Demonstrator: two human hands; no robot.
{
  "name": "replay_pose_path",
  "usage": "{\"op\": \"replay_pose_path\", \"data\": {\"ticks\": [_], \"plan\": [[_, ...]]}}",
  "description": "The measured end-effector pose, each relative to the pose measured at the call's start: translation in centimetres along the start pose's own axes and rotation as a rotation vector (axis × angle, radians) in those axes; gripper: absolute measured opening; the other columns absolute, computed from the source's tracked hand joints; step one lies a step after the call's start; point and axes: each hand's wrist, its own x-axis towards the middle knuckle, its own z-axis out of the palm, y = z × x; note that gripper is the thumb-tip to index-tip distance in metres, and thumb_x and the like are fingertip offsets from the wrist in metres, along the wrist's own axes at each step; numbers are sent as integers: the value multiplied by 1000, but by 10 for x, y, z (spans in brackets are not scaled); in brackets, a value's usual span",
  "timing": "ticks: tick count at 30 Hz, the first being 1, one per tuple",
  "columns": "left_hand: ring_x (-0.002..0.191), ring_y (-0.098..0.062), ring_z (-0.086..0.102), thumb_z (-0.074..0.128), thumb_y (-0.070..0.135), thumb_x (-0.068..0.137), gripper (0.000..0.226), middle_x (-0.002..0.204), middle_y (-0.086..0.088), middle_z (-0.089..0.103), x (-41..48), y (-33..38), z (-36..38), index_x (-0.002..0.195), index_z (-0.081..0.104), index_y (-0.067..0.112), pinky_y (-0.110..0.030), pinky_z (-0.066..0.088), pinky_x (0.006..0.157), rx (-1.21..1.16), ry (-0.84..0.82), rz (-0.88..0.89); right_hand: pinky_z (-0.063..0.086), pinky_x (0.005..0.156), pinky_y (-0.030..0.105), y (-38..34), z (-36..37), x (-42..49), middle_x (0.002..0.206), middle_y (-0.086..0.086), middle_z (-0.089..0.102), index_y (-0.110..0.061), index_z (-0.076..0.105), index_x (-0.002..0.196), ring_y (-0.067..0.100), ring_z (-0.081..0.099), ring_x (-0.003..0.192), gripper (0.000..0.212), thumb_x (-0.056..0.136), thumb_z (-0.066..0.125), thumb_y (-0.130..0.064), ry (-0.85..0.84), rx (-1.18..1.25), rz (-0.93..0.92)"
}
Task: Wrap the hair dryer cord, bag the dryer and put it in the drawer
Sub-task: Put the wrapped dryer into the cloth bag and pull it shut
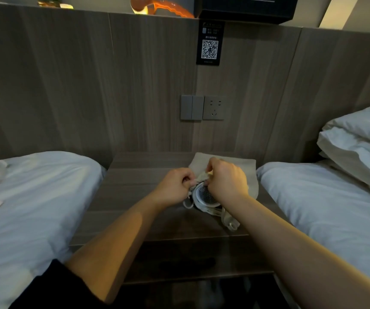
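We held the white hair dryer (205,196) on the wood-grain surface (135,186) between the two beds, its round, perforated rear grille turned toward us, so its long axis ran away from us into the bag (244,172) beyond it. The body looked like smooth, hard plastic; the grille was a grey disc of fine dots ringed in white. White cord (211,212) was looped under and around the near end, with a strand trailing to the right toward a pale plug piece (232,224) lying on the surface. The bag was a flat, soft, greyish-beige cloth pouch with a rounded corner, lying toward the wall. Our left hand (175,188) was curled closed, pinching the bag's gathered mouth just left of the dryer; our right hand (226,180) pinched the same fabric edge above it, fingers pressed together. White-sheeted beds (34,197) flanked the surface, pillows (362,139) stacked on the right.
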Motion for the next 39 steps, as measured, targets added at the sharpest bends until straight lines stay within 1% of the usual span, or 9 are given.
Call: {"op": "replay_pose_path", "data": {"ticks": [8,11,16,19,21,23,28,32,39], "plan": [[75,-16,45,48,8,93,12,85,-4,47,-19,-3,11,82,53,10,-24,27,61,60,17,-26,39,64,34,0,1,0,96,11,61,-8,59,92,30,58,92,11,83,60,-15,-88,-44,-136],[75,-17,45,52,17,92,11,86,-2,45,-28,-8,24,87,54,8,-27,31,67,52,107,-23,44,85,31,23,-9,-4,107,7,58,-14,65,100,23,54,105,30,80,68,-37,-171,240,-45],[101,-19,55,68,29,83,44,113,-4,53,-33,-10,35,119,50,12,-25,40,82,-152,101,-221,29,111,45,77,-11,-36,144,16,33,-27,48,130,33,34,133,81,66,49,-76,-307,282,310],[115,-23,55,69,18,83,61,127,-9,57,-29,-5,39,138,41,16,-23,42,91,-341,85,-294,31,110,34,87,-1,-56,147,10,31,-25,25,145,24,39,131,100,64,70,-62,-484,425,335],[115,-22,56,67,10,83,60,129,-11,57,-28,-2,43,138,43,13,-16,42,87,-418,132,-302,35,102,25,85,6,-66,141,4,38,-24,23,146,18,46,123,109,58,81,-50,-440,441,262],[108,-20,57,66,5,83,55,125,-12,58,-29,-2,47,134,47,6,-12,44,80,-487,186,-312,38,93,23,81,11,-72,129,0,45,-25,31,142,16,52,114,102,56,84,-43,-317,458,242],[79,-21,64,66,6,83,34,96,-13,66,-24,6,47,115,62,-4,-30,55,71,-569,314,-388,44,78,24,79,5,-70,94,-5,66,-25,60,109,11,62,88,53,62,84,-31,-65,633,327],[53,-5,52,72,17,80,14,65,-3,62,-4,35,19,85,70,4,-16,41,49,-460,387,-273,50,67,32,73,-28,-40,75,1,70,-16,70,83,14,64,70,19,70,78,-28,107,728,393],[48,-19,54,78,22,70,26,55,-15,60,43,75,-35,59,62,4,-25,38,51,-547,448,-391,42,48,28,52,-85,21,46,5,55,-12,57,51,19,52,45,47,74,70,-51,24,616,486]]}}
